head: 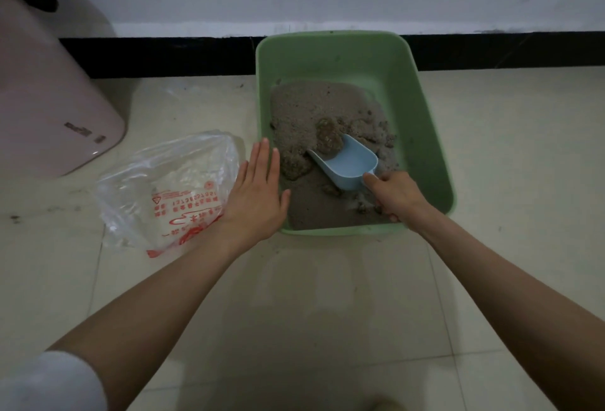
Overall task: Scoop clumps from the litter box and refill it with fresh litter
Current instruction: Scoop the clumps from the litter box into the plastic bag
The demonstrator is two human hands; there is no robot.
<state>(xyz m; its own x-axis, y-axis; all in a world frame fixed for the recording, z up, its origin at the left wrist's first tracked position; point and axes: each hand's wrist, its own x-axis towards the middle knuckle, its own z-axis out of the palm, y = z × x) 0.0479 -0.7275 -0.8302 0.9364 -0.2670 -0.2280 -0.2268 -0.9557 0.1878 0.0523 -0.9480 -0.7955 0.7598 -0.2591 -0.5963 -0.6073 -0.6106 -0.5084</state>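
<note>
A green litter box (422, 116) stands on the tiled floor against the black skirting. Grey-brown litter (314, 106) fills its near and left part, with several darker clumps. My right hand (394, 196) grips the handle of a light blue scoop (350, 165) inside the box. The scoop's mouth points away from me and sits against a large brown clump (329, 137). My left hand (258, 197) lies flat with straight fingers on the box's left rim, holding nothing. A clear plastic bag (170, 191) with red print lies on the floor left of the box.
A pale pink appliance or bin (49, 99) stands at the far left against the wall. Bare cream floor tiles (327, 312) stretch in front of the box and to its right. A white sleeve (49, 381) shows at the bottom left.
</note>
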